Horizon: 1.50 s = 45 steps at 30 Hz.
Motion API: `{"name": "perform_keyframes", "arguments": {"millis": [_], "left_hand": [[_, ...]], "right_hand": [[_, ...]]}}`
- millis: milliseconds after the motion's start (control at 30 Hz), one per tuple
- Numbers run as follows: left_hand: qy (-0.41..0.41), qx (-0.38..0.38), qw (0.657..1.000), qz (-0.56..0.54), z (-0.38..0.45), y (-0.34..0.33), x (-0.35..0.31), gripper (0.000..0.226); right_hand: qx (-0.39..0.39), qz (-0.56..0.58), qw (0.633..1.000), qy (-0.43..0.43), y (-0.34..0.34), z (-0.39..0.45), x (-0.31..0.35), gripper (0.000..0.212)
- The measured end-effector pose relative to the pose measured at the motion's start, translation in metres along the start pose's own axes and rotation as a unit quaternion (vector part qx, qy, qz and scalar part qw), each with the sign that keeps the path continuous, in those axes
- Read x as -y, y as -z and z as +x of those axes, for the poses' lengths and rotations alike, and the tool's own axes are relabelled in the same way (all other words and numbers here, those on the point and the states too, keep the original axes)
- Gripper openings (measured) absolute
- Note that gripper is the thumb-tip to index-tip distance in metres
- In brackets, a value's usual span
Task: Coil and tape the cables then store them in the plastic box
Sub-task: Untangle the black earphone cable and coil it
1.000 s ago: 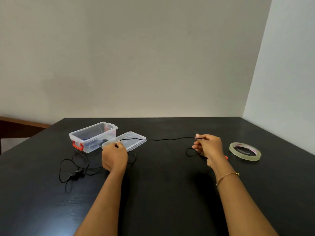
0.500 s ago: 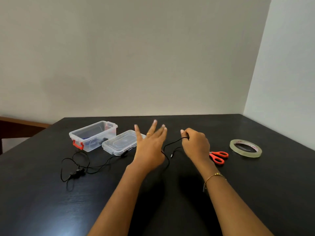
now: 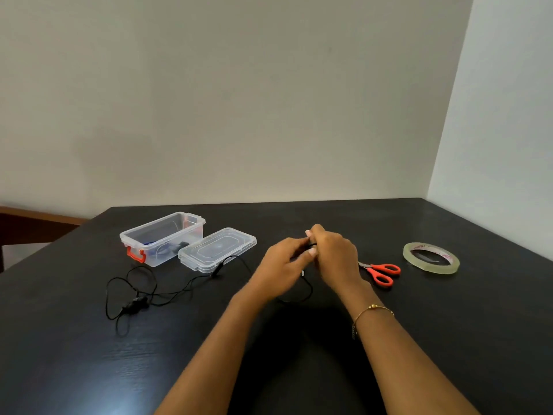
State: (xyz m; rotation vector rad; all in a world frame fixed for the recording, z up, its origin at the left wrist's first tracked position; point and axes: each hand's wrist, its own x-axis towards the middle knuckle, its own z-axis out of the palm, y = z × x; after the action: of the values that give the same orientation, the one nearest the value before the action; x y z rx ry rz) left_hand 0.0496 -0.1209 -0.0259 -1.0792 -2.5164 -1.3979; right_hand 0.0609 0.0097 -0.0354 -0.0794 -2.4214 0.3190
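Note:
A thin black cable (image 3: 155, 292) lies in loose loops on the black table, left of centre, and runs right toward my hands. My left hand (image 3: 281, 265) and my right hand (image 3: 335, 259) meet at the table's middle, both pinching the cable's near end; a loop (image 3: 305, 292) hangs below them. The clear plastic box (image 3: 163, 238) with a red latch stands open at the back left, with something dark and blue inside. Its clear lid (image 3: 218, 248) lies beside it. A roll of clear tape (image 3: 431, 257) lies at the right.
Red-handled scissors (image 3: 381, 272) lie just right of my right hand, between it and the tape. The table (image 3: 89, 354) meets walls at the back and right. A brown wooden edge shows at the far left.
My left hand let go of the far stretch of cable, swung right with fingers spread, then closed on the cable beside my right hand. The cable went from taut to slack.

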Motion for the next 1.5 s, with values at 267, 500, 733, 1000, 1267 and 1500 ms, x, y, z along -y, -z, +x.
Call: {"name": "perform_keyframes", "arguments": {"millis": [267, 500, 733, 1000, 1267, 1500], "left_hand": [[0.044, -0.27, 0.957, 0.094, 0.007, 0.017, 0.024, 0.027], [0.171, -0.442, 0.881, -0.014, 0.006, 0.036, 0.032, 0.032], [0.211, -0.275, 0.89, 0.297, -0.001, 0.033, 0.052, 0.033], [-0.249, -0.275, 0.909, 0.188, 0.004, 0.003, 0.0, 0.043], [-0.144, -0.186, 0.954, 0.188, 0.003, -0.002, 0.008, 0.034], [0.08, 0.021, 0.962, -0.261, -0.001, 0.017, -0.013, 0.039]], "right_hand": [[-0.009, 0.057, 0.998, -0.017, 0.006, 0.003, -0.017, 0.022], [-0.041, 0.041, 0.993, -0.106, 0.005, 0.004, -0.035, 0.017], [0.026, 0.212, 0.956, -0.203, 0.004, 0.01, -0.034, 0.017], [-0.009, 0.138, 0.99, -0.019, 0.007, 0.007, -0.013, 0.013], [-0.043, 0.227, 0.969, 0.082, 0.016, 0.005, -0.003, 0.017], [0.017, 0.186, 0.981, 0.045, 0.007, 0.006, -0.008, 0.019]]}}
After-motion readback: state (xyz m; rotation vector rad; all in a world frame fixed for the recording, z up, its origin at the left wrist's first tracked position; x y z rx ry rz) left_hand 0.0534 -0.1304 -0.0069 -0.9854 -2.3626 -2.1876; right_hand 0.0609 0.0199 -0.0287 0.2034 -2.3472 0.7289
